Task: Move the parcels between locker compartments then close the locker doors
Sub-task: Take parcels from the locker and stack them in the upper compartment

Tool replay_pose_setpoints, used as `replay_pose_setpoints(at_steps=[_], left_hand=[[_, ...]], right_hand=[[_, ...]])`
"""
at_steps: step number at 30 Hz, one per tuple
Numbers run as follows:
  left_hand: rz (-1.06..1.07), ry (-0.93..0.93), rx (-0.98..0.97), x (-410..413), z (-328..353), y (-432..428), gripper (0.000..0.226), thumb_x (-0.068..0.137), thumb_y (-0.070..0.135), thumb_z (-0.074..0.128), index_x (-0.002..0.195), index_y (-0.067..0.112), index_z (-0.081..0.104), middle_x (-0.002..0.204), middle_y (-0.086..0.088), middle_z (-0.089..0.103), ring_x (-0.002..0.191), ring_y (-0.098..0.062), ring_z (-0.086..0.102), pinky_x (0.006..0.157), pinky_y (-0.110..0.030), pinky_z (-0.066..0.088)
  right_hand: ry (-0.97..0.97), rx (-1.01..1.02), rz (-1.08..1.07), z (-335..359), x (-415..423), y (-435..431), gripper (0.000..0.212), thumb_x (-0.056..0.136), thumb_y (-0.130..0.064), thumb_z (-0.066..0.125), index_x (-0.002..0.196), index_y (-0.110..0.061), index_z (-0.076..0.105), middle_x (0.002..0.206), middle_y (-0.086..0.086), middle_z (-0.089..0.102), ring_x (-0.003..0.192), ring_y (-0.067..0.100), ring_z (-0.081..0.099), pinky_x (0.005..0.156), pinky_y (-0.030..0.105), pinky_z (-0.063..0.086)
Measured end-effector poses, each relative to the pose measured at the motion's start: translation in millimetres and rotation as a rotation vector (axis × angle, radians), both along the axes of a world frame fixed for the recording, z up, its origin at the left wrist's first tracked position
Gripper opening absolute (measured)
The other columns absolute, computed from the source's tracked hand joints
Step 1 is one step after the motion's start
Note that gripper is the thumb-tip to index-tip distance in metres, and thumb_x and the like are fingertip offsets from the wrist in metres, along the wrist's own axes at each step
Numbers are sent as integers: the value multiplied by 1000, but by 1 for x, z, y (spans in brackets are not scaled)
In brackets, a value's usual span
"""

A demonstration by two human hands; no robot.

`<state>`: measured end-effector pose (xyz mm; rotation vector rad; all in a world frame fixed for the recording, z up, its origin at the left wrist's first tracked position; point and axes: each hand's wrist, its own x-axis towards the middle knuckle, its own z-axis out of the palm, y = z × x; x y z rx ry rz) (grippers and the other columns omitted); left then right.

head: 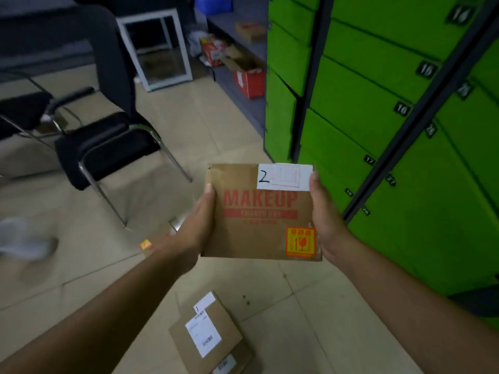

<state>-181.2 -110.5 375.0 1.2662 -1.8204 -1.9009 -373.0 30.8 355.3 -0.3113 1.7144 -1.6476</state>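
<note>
Both hands hold the parcel (260, 211) marked 2 by its side edges in mid-air, left of the green lockers (378, 103): left hand (198, 225), right hand (328, 220), thumbs on top, fingers hidden beneath. Another parcel (213, 338) lies on the floor (189, 125) near the feet; stepping forward risks tripping on it.

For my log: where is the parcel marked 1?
Head view, bottom centre: the parcel marked 1 lies on the floor, below the MAKEUP parcel and left of the green lockers.
</note>
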Motion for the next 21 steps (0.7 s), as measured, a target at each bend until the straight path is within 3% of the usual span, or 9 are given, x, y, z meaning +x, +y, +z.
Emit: replay_pose_setpoints(at_steps=[6,10,13,15,17,19,21], left_hand=[[43,158,-70,20,125,15,66,104,72,25,129,34,73,117,7,81,110,-13,77,101,-39,56],[16,293,-40,14,186,21,69,92,85,43,130,37,74,123,2,79,119,-21,73,101,-46,55],[39,440,-25,-6,173,-29,77,61,94,66,106,34,82,124,-5,78,115,-29,72,100,-50,54],[-3,532,-4,-26,189,-41,66,76,84,62,104,26,78,134,-18,72,98,-24,77,87,-45,57],[-72,526,-35,-29,243,-12,78,71,88,65,109,22,80,126,-21,75,94,-27,80,85,-47,56],[-88,470,-71,-35,281,17,91,55,97,67,113,29,82,114,-9,81,98,-27,81,88,-50,57],[-132,518,-80,-33,294,30,81,65,97,59,114,36,81,113,-3,82,101,-27,80,91,-51,57]], right_hand=[[28,-106,-12,159,24,15,60,102,-65,41,134,-19,64,114,15,79,103,36,77,85,51,64],[115,-161,-22,245,38,45,60,102,-67,39,133,-24,65,113,14,79,103,36,77,90,59,61],[148,-206,-57,299,43,72,59,104,-64,34,130,-25,68,108,11,81,97,31,79,77,46,66],[159,-238,-53,328,47,92,60,105,-63,31,125,-24,72,104,10,82,92,28,80,65,36,65],[165,-264,-74,349,48,110,62,103,-66,32,123,-25,74,103,10,82,92,29,80,73,39,65],[174,-278,-110,365,49,126,62,101,-68,34,123,-26,74,105,11,82,93,32,80,81,44,64],[180,-284,-129,378,49,137,63,101,-69,35,122,-26,75,105,11,82,93,33,80,81,48,64]])
